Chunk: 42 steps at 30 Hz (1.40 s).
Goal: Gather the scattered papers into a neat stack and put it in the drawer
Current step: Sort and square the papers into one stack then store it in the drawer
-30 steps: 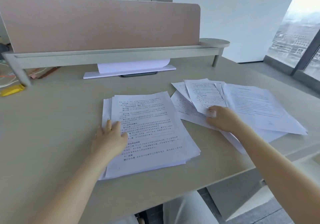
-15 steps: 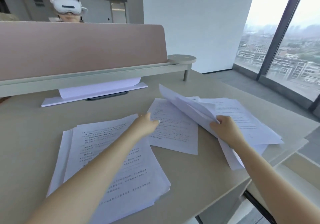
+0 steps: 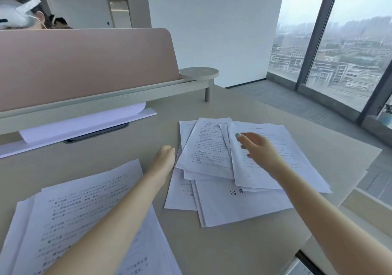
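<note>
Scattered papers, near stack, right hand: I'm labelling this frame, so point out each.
scattered papers [image 3: 244, 202], head view, on the blank lower sheet.
near stack [image 3: 70, 206], head view, on the printed top page.
right hand [image 3: 259, 150], head view, on its back.

Both forearms are bare, with no sleeves, watch or bracelets in view. The right hand [image 3: 259, 150] has slim fingers and what looks like pale blue-green nail polish. The left hand's [image 3: 164, 158] nails are hidden.

Both hands reach to the scattered papers [image 3: 214, 147] on the desk [image 3: 135, 147]. The right hand [image 3: 257, 150] is spread over them. The left hand [image 3: 164, 158] sits at their edge.
</note>
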Each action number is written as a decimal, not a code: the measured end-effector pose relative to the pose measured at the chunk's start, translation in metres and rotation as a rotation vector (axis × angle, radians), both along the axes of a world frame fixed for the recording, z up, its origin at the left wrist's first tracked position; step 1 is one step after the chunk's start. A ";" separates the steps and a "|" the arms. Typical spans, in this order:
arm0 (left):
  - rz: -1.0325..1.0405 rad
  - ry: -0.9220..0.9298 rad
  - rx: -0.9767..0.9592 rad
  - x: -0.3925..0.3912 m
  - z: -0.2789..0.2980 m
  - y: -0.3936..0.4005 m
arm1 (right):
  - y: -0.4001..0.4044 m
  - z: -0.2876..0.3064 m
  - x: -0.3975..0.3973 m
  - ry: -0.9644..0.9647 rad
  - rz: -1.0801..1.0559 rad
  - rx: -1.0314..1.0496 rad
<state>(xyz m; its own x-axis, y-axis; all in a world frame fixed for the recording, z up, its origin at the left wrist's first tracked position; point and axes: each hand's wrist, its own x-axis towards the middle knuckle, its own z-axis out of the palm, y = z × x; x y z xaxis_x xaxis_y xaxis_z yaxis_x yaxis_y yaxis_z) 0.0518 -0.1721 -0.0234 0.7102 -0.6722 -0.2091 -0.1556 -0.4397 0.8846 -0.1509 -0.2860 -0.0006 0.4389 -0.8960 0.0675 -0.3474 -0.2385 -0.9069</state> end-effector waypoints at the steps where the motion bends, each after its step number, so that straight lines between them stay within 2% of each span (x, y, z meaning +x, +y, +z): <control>1: 0.028 -0.007 -0.002 0.003 0.000 0.000 | -0.017 -0.006 -0.013 0.023 -0.097 -0.086; 3: 0.004 0.028 0.042 0.004 -0.002 -0.003 | -0.049 -0.020 -0.043 0.180 -0.277 -0.186; 4: -0.039 0.078 0.051 0.001 -0.002 -0.006 | -0.063 -0.030 -0.057 0.326 -0.341 -0.195; 7: -0.052 0.234 0.015 -0.006 0.004 -0.020 | -0.084 -0.052 -0.081 0.702 -0.389 -0.181; 9: -0.029 0.399 -0.077 -0.009 0.010 -0.028 | -0.084 -0.060 -0.079 0.776 -0.369 -0.238; 11: -0.037 0.520 -0.087 -0.015 0.016 -0.034 | -0.082 -0.063 -0.070 0.802 -0.340 -0.284; 15: -0.082 0.528 -0.007 -0.021 0.016 -0.044 | -0.072 -0.063 -0.053 0.794 -0.284 -0.337; 18: -0.117 0.352 0.075 -0.029 0.010 -0.050 | -0.059 -0.063 -0.044 0.740 -0.231 -0.349; 21: -0.282 0.133 0.139 -0.045 0.010 -0.050 | -0.045 -0.063 -0.039 0.666 -0.178 -0.328; 26: -0.401 0.044 0.055 -0.060 0.010 -0.043 | -0.025 -0.057 -0.037 0.521 -0.137 -0.234; 28: -0.414 0.039 -0.022 -0.062 0.013 -0.034 | -0.023 -0.053 -0.042 0.345 -0.173 -0.128; 31: -0.402 0.152 -0.247 -0.065 0.028 -0.009 | -0.016 -0.037 -0.048 -0.093 -0.206 0.137; 33: -0.357 0.184 -0.373 -0.062 0.040 0.013 | -0.007 -0.016 -0.050 -0.255 -0.183 0.188; 36: -0.313 0.116 -0.517 -0.050 0.060 0.050 | 0.018 0.024 -0.040 -0.415 -0.038 0.112; 39: -0.209 -0.084 -0.609 -0.036 0.087 0.088 | 0.057 0.065 -0.014 -0.542 0.082 -0.031; 42: -0.055 -0.205 -0.706 -0.019 0.116 0.126 | 0.096 0.093 0.018 -0.630 0.149 -0.075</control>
<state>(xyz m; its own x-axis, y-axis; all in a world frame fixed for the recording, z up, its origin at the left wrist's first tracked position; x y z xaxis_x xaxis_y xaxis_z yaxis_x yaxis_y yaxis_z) 0.0330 -0.0458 0.0930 0.6497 -0.6333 0.4205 -0.3541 0.2373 0.9046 -0.1334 -0.1902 0.0927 0.4141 -0.8114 0.4125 0.2872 -0.3135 -0.9051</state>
